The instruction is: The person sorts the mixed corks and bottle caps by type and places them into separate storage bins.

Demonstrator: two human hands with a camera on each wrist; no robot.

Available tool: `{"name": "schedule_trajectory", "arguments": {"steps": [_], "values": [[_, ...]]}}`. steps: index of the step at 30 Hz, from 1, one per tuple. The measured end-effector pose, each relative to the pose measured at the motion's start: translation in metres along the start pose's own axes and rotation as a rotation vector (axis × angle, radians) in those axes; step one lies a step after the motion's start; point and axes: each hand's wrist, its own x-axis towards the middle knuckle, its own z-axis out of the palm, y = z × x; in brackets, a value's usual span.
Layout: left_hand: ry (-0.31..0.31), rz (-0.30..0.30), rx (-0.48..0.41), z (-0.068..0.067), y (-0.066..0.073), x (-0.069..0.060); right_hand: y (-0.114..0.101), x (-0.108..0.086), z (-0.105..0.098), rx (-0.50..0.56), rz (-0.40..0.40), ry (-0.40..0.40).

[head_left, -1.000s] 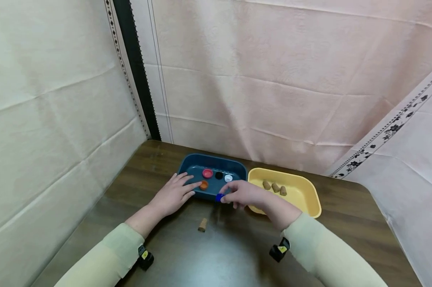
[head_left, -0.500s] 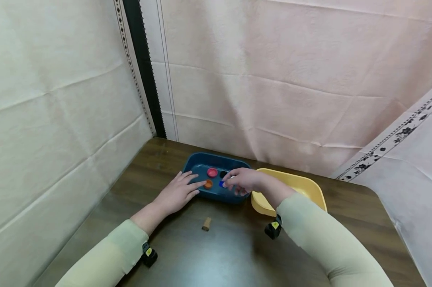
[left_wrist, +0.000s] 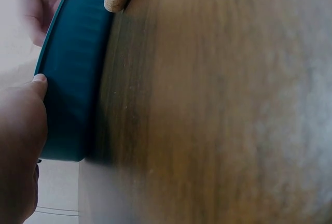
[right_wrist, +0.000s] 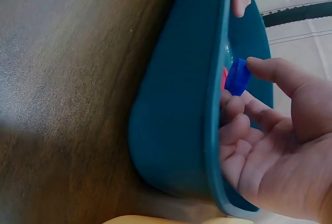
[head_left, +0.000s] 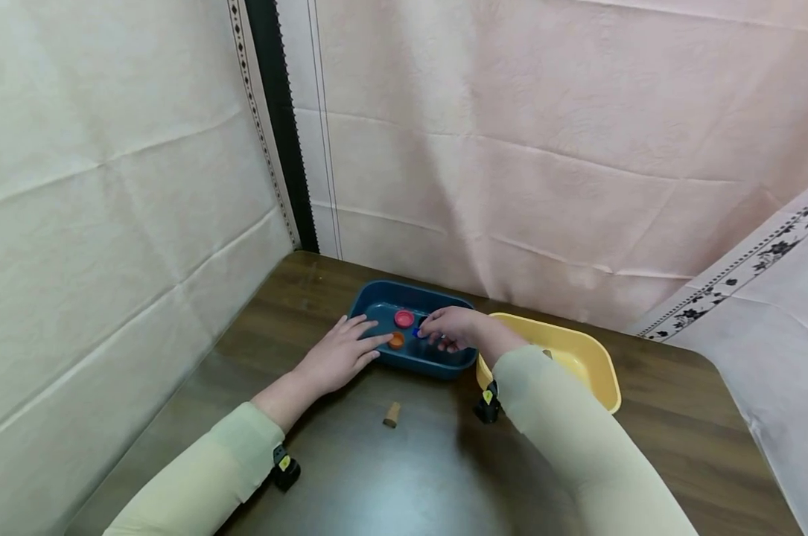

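My right hand (head_left: pixel 453 327) pinches a blue bottle cap (right_wrist: pixel 238 77) between thumb and fingers, inside the dark blue tray (head_left: pixel 413 363). In the right wrist view the cap is tilted on edge, with the other fingers loosely curled below it. My left hand (head_left: pixel 333 356) lies over the tray's left front edge with fingers spread. The left wrist view has its thumb touching the rim. One left fingertip is at or very near an orange cap (head_left: pixel 396 340); a pinkish-red cap (head_left: pixel 404 318) lies behind that. The right hand hides part of the tray floor.
A cork (head_left: pixel 392 415) lies on the wooden table (head_left: pixel 350 476) in front of the tray. To the right stands a yellow tray (head_left: pixel 587 353), partly covered by the right forearm; a bit of cork (head_left: pixel 547 353) shows inside. Cloth walls rise behind and at left.
My right hand has carried the blue cap from the tray's front edge back and into the tray, now covering the white cap. The left hand stays on the edge. The head view has shifted slightly.
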Motion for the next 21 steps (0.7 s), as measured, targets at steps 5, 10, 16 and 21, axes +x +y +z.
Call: {"name": "schedule_trajectory", "arguments": {"steps": [5,10,16,21], "values": [[0.005,0.005,-0.001,0.0,0.001,-0.001,0.008,0.009,0.004,-0.107,-0.043,0.056],[-0.007,-0.003,0.001,-0.001,0.001,0.0,0.015,0.017,0.012,-0.315,-0.092,0.16],[-0.009,-0.009,-0.008,0.0,0.001,0.0,0.017,0.025,0.024,-0.54,-0.139,0.269],[-0.004,-0.005,-0.009,0.0,0.001,0.0,0.019,0.027,0.029,-0.635,-0.158,0.295]]}}
